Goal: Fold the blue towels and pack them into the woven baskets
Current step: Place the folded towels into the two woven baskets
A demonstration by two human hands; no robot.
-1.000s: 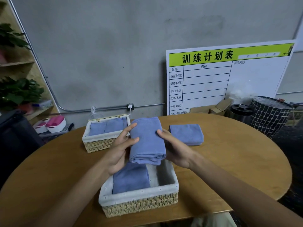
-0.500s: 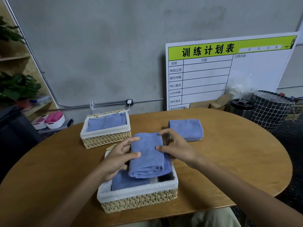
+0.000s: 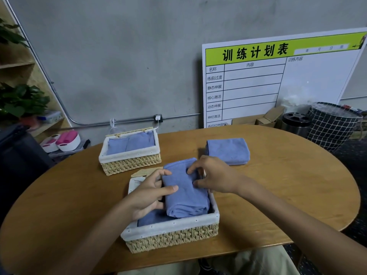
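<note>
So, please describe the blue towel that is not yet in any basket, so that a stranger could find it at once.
On the round wooden table, look toward the far right side, in front of the white and green board. There the loose folded towel lies flat on bare wood. Unlike the other towels, it sits in no basket and no hand touches it.

Near basket (image 3: 170, 233) sits at the near edge of the bench (image 3: 288, 195), one towel (image 3: 151, 218) in its left half, a folded towel (image 3: 184, 193) in its right half between left hand (image 3: 148, 194) and right hand (image 3: 215, 175). Far left, second basket (image 3: 130, 155) with towels inside. Far right, a loose towel (image 3: 228, 150) on the bench.
</note>
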